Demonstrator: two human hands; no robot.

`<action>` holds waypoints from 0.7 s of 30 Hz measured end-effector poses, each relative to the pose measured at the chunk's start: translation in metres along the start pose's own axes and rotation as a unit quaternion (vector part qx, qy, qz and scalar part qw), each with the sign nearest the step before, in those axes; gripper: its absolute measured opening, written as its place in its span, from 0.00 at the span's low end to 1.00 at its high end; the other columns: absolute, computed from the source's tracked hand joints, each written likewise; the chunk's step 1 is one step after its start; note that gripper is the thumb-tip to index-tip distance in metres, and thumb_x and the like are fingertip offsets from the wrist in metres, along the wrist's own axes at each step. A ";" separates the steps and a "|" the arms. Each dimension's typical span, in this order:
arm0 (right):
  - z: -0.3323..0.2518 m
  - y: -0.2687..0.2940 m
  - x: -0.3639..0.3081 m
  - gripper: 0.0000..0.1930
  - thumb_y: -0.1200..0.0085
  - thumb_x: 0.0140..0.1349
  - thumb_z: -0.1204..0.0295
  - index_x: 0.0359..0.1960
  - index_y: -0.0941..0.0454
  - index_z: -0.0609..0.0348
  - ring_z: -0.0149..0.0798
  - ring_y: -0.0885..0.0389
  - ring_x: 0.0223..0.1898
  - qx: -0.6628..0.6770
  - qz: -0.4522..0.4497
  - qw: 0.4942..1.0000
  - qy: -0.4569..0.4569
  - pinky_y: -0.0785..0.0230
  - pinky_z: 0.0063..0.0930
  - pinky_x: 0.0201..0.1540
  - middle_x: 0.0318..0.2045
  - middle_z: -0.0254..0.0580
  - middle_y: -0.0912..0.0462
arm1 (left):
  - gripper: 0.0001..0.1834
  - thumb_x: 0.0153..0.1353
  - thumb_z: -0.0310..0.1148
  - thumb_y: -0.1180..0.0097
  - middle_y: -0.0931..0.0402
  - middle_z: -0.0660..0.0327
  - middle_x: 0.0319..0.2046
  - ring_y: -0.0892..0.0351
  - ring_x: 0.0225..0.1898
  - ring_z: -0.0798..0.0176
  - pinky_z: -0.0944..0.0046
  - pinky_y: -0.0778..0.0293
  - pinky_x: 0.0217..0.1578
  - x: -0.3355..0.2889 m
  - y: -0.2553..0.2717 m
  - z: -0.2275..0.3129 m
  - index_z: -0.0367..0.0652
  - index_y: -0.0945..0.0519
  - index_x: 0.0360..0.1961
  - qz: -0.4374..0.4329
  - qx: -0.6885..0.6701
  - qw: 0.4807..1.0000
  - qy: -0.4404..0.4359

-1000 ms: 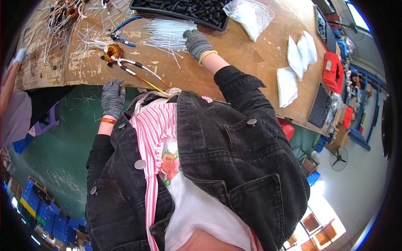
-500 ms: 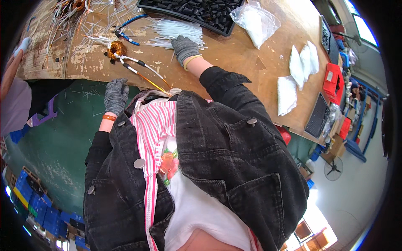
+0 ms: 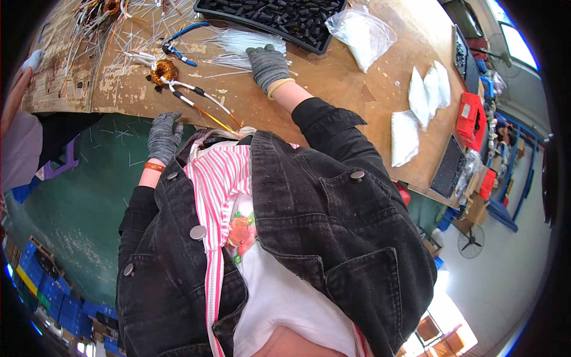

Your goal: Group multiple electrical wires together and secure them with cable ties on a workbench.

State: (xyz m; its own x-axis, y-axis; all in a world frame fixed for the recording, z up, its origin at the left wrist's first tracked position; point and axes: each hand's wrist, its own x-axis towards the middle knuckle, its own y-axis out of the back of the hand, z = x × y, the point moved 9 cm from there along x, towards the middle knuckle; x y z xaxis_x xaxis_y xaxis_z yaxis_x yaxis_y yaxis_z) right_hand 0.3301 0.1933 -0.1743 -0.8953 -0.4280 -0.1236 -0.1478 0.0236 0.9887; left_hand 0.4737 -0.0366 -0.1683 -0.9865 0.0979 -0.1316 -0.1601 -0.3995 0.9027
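My right hand [image 3: 269,68], in a grey knit glove, is at a pile of thin white cable ties [image 3: 244,41]. Its fingers are bent down, and a cable tie [image 3: 225,74] sticks out from beneath them to the left; the fingertips' hold is partly hidden. My left hand [image 3: 165,135], gloved too, hangs by the table's front edge with loosely bent fingers and nothing in it. Between the hands lies a copper-wound ring coil [image 3: 163,72] with white-sleeved leads [image 3: 205,94] reaching toward me. Blue-handled cutters [image 3: 172,47] lie behind the coil.
A black tray [image 3: 262,21] of small black parts stands at the back. Clear bags of white pieces [image 3: 363,35] and white packets [image 3: 405,138] lie rightward, near a red bin [image 3: 471,119]. Loose ties and coils cover the back left. Another person's hand [image 3: 21,89] shows at far left.
My right hand has shifted slightly right at the cable ties, and one tie now pokes out to its left. My left hand stays nearly still.
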 end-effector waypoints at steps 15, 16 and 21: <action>0.071 0.008 -0.018 0.04 0.57 0.61 0.75 0.36 0.31 0.60 0.30 0.33 0.28 0.506 0.222 0.823 -0.130 0.37 0.22 0.33 0.28 0.35 0.27 | 0.16 0.50 0.29 0.46 0.27 0.52 0.39 0.30 0.44 0.50 0.56 0.35 0.47 -0.005 -0.011 0.002 0.44 0.25 0.42 -0.034 -0.020 0.999 -0.017; 0.070 0.014 -0.022 0.06 0.55 0.61 0.72 0.36 0.31 0.60 0.29 0.34 0.30 0.520 0.227 0.815 -0.116 0.37 0.21 0.34 0.28 0.34 0.27 | 0.16 0.50 0.29 0.46 0.27 0.52 0.39 0.30 0.44 0.50 0.56 0.35 0.47 -0.006 -0.011 0.000 0.44 0.25 0.42 -0.033 -0.019 0.999 -0.015; 0.091 -0.002 -0.034 0.08 0.55 0.60 0.67 0.35 0.32 0.58 0.31 0.33 0.27 0.471 0.250 0.824 -0.189 0.38 0.22 0.30 0.26 0.34 0.28 | 0.14 0.50 0.28 0.46 0.26 0.53 0.38 0.29 0.43 0.50 0.56 0.34 0.46 -0.005 -0.010 0.003 0.43 0.24 0.41 -0.032 -0.012 0.999 -0.018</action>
State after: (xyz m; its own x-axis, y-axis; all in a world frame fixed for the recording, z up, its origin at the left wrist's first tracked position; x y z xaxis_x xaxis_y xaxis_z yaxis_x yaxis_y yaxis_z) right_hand 0.3232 0.2898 -0.1802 -0.9838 0.1571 0.0860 0.1789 0.8795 0.4409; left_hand 0.4805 -0.0304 -0.1756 -0.9724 0.1558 -0.1736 -0.2238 -0.4136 0.8825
